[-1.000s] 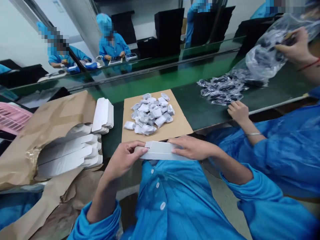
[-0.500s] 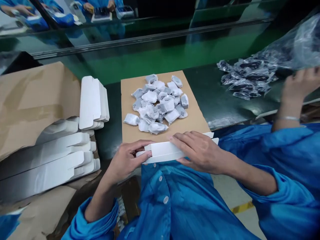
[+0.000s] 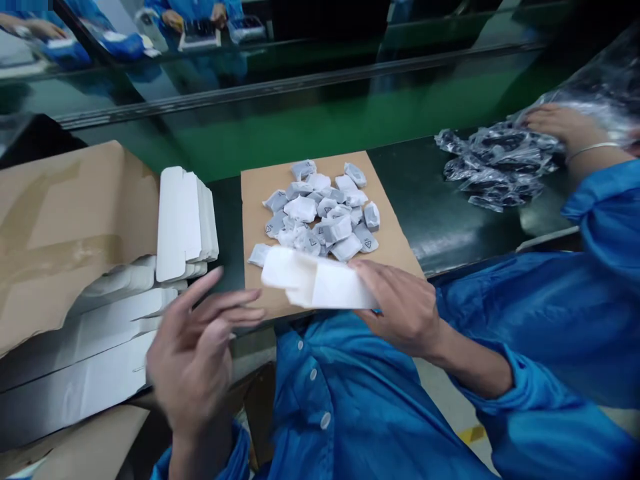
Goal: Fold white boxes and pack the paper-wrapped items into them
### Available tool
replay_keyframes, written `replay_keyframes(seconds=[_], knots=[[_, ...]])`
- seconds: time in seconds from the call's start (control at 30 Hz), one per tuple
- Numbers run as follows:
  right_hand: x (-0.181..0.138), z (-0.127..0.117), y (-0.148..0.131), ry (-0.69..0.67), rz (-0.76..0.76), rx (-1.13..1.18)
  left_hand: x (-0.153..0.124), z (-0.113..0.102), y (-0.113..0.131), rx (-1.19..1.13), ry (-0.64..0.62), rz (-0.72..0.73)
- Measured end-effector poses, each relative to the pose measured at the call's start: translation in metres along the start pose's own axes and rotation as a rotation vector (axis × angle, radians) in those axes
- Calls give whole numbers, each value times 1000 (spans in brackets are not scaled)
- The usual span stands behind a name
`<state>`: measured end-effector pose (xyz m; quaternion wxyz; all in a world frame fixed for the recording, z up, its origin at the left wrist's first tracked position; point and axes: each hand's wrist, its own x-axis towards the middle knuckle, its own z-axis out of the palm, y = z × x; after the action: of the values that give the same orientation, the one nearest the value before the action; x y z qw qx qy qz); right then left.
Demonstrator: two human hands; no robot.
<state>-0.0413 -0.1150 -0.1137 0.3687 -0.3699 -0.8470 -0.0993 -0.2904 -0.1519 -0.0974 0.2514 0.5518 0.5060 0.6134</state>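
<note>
My right hand (image 3: 403,307) grips a long white cardboard box (image 3: 320,283) by its right part, holding it just above the near edge of a brown cardboard sheet (image 3: 395,243). The box's left end flap stands open. My left hand (image 3: 197,350) hovers to the left of the box, fingers spread, holding nothing. On the sheet lies a heap of several small white wrapped packets (image 3: 320,213).
A stack of flat white box blanks (image 3: 185,223) lies on brown wrapping paper (image 3: 65,213) at the left. At the right a neighbouring person's hand (image 3: 555,123) rests on a pile of clear bags with dark parts (image 3: 493,167). A green conveyor belt (image 3: 325,120) runs behind.
My left hand has let go of the box's left end and drawn back with fingers spread. My right hand has lifted the box, whose left flap has opened. The neighbour's hand moved onto the bags.
</note>
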Motion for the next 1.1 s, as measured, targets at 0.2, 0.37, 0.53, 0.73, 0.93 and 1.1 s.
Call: replay_keyframes(seconds=[0.2,0.37,0.53,0.73,0.93,1.1], knots=[[-5,28,-24,231,-2,-77,-57,84,-6,-91,140,46],[-14,15,-21,-6,-9,303,-26,104,-4,123,129,-58],[7,-7,15,100,266,777,-16,99,-11,288,-50,160],[22,11,20,110,137,873,-15,94,-23,424,-22,407],[35,12,35,2,373,1166,1,79,-28,409,-222,430],[53,21,39,-214,693,1456,2,72,-31,441,-295,442]])
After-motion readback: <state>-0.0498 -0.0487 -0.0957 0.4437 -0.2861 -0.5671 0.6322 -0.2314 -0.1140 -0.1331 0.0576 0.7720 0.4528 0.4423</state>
